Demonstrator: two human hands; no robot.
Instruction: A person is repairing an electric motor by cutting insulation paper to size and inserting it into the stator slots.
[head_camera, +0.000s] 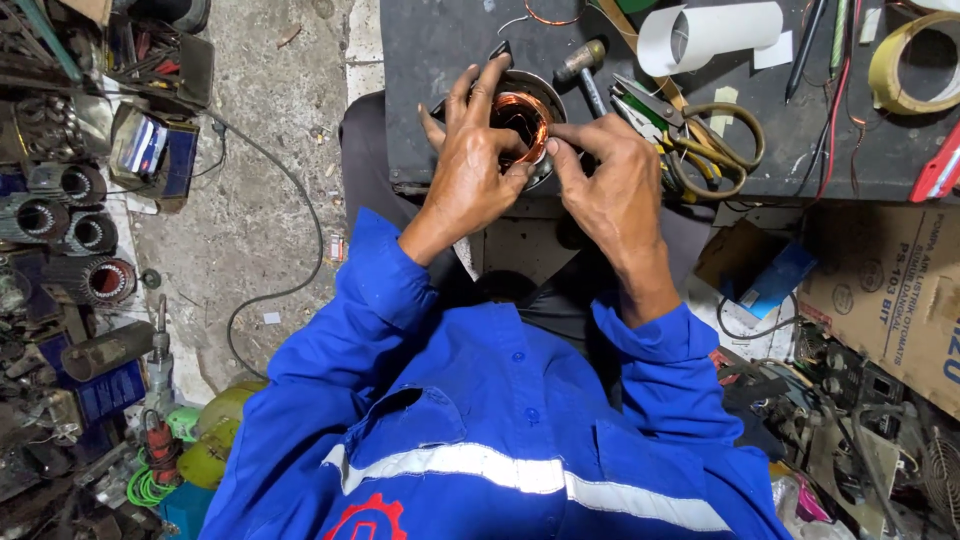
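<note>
The stator (527, 125), a round metal shell with copper coils (522, 112) packed inside its bore, sits at the near edge of the dark surface (440, 50), right above the person's lap. The left hand (470, 165) cups its left side, fingers curled over the rim and pressing on the winding; the right hand (605, 180) comes in from the right, thumb and forefinger pinched on the coil at the rim. Judging by what shows, the copper is already seated in the shell and forms a fairly tidy ring, so the winding looks largely in place; what seems left is shaping or tucking the coil ends, and any tying or lead work, which cannot be made out here. Whether every slot is filled is hidden by the fingers. Room is tight: a hammer (583, 62) lies just behind the stator, pliers (645, 108) and scissors (715, 140) lie just to its right, close to the right knuckles, and a paper roll (710, 32) and a tape ring (905, 62) lie farther back. The stator overhangs or stands at the very front edge, so a push toward the body could tip it off. To the left the surface ends soon, with bare concrete floor (265, 200) and a cable (290, 240) below; old stators (85, 235) crowd the far left.
</note>
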